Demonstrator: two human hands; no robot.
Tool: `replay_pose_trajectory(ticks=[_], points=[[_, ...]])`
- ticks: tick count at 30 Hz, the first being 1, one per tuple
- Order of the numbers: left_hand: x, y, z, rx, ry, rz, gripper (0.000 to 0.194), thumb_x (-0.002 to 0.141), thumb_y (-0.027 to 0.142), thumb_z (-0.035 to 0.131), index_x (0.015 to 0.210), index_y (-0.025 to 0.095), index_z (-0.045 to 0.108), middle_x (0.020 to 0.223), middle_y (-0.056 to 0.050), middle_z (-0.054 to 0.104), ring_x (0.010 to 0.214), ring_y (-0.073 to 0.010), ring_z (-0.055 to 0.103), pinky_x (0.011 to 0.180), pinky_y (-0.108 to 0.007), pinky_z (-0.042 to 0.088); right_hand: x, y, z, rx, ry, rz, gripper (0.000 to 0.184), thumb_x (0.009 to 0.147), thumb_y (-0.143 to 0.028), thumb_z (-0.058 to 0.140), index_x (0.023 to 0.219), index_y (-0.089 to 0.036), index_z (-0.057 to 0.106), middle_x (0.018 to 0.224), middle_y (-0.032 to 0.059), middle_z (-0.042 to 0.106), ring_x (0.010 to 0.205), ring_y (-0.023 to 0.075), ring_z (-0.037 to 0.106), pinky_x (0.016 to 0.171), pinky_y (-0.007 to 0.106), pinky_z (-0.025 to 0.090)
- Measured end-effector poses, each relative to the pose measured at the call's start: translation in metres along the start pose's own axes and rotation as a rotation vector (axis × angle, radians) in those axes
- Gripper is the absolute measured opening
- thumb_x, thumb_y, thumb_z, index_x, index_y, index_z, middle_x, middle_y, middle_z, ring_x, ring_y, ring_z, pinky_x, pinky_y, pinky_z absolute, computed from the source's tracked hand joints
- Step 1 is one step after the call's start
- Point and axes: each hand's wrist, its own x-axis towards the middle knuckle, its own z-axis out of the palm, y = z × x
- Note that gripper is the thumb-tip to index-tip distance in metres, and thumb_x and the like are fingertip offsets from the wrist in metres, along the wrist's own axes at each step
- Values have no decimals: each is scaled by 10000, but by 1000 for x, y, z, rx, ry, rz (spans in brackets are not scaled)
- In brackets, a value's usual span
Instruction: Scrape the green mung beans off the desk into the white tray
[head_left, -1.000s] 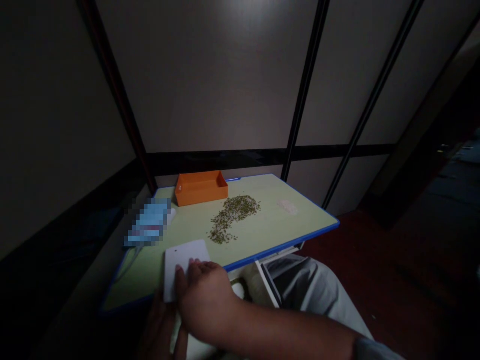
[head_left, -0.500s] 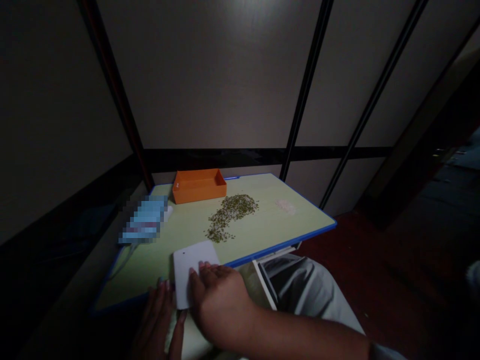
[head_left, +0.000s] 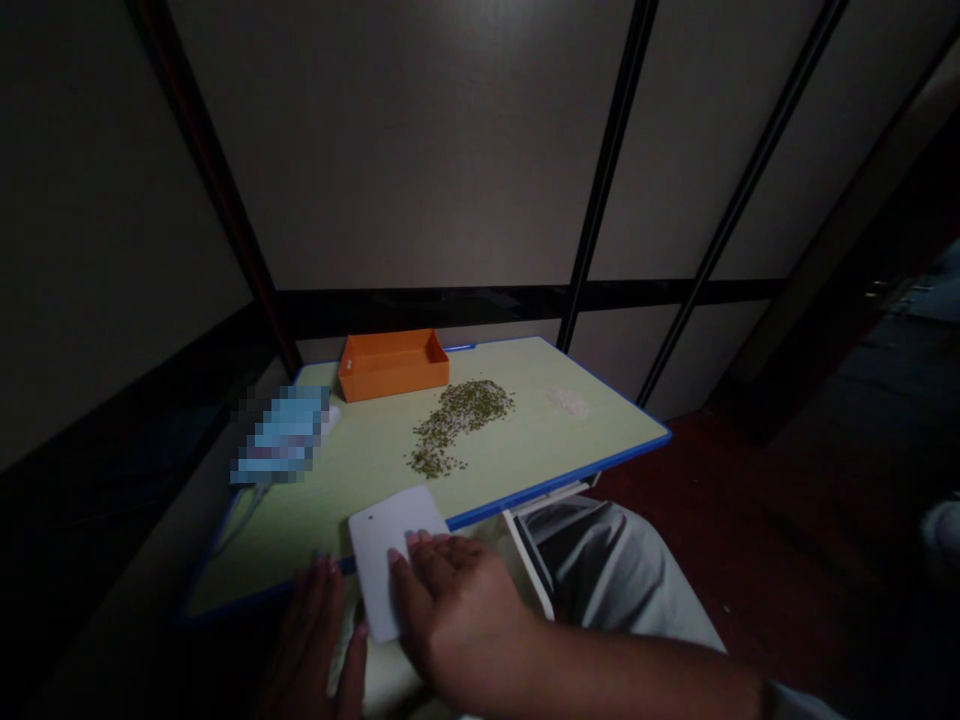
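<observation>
My right hand (head_left: 472, 605) grips a thin white board (head_left: 379, 560) with rounded corners and a small dark hole near its far left corner. The board lies tilted over the near edge of the table, its far end above the pale tabletop. To its left is my left hand (head_left: 315, 630), low at the near edge, holding nothing, its fingers stretched out and its thumb apart. Whether it touches the board is too dark to tell. Beyond the board, a curved pile of small green seeds (head_left: 461, 415), mixed with paler bits, is spread on the table.
An orange tray (head_left: 394, 380) stands at the back left of the blue-edged table (head_left: 540, 440). A small pale heap of grains (head_left: 570, 402) lies to the right. A pixelated blue object (head_left: 285, 435) with a white cord sits at the left edge. Behind rises a panelled wall (head_left: 420, 150).
The white board and my right hand have shifted slightly right and towards me, and the board has turned a little. The left hand stays nearly in place. The view has tilted slightly.
</observation>
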Motion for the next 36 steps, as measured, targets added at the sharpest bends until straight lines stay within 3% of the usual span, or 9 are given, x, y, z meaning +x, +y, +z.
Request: replay_pose_trajectory(ticks=[4, 8, 16, 27, 36], points=[[-3, 0, 8, -13, 73, -46, 703, 852, 280, 439, 1497, 312, 161, 1545, -54, 382, 1377, -234, 424, 1040, -414, 502, -5, 2, -3, 7, 1, 7, 357, 844, -163, 550, 1181, -55, 585, 1090, 235, 717, 960, 279, 718, 792, 416, 597], [-7, -2, 13, -2, 57, -60, 687, 856, 291, 435, 1495, 308, 183, 1543, -50, 390, 1386, -236, 415, 1057, -421, 488, -1, 2, -6, 6, 12, 16, 340, 849, -144, 536, 1172, -52, 589, 1087, 228, 719, 959, 274, 719, 803, 412, 596], [-4, -1, 8, 44, 72, 8, 678, 871, 288, 424, 1500, 271, 170, 1568, -62, 332, 1390, -243, 411, 1023, -422, 515, 14, -1, -2, -20, 45, 34, 285, 846, -130, 514, 1090, -49, 636, 1005, 221, 744, 825, 267, 741, 686, 391, 614], [1, 14, -2, 20, 72, -56, 643, 895, 347, 419, 1493, 261, 197, 1520, -91, 426, 1404, -240, 391, 1042, -421, 495, -1, 9, -15, -56, 36, 21, 315, 811, -150, 560, 1095, -48, 650, 1028, 219, 742, 876, 263, 740, 736, 362, 607], [8, 20, -6, 24, 109, -15, 641, 894, 311, 444, 1486, 219, 218, 1469, -145, 484, 1404, -257, 391, 1019, -448, 510, -14, 21, -15, -99, 109, 24, 340, 840, -117, 517, 1147, -49, 648, 1059, 205, 742, 937, 256, 733, 815, 381, 600]])
